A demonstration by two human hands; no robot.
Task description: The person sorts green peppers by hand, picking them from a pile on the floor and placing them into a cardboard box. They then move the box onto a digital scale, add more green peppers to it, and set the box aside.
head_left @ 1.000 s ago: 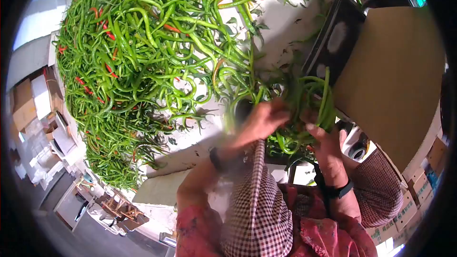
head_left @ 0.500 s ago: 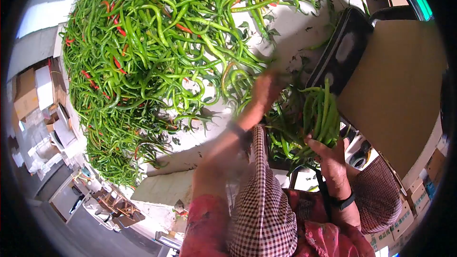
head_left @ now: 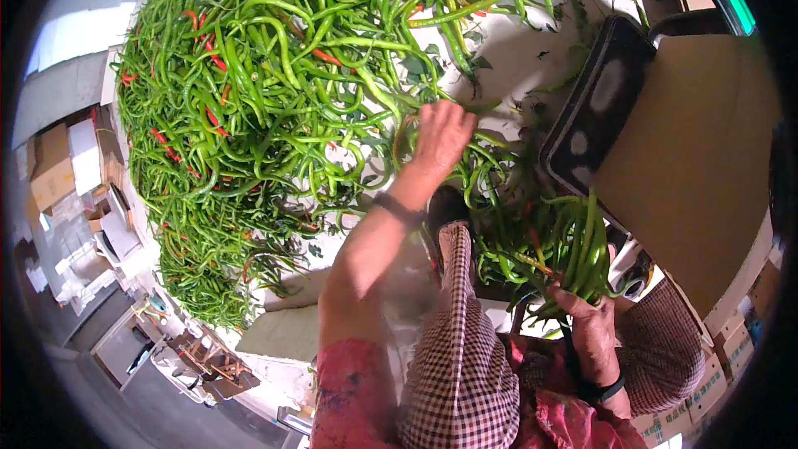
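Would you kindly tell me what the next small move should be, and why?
Perhaps the left hand should bring a few more green peppers to the right hand, since it is at the edge of the pile while the other holds a bunch.

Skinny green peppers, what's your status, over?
Right hand clutching long green pepper bunch. Left hand at edge of green-and-red pepper pile, grip unclear. Flat brown cardboard alongside, blocking neither hand.

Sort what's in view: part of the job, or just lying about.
Seemingly in the job:
pepper pile
left hand, at its edge
right hand, holding a bunch of peppers

Probably just lying about:
cardboard box, far left
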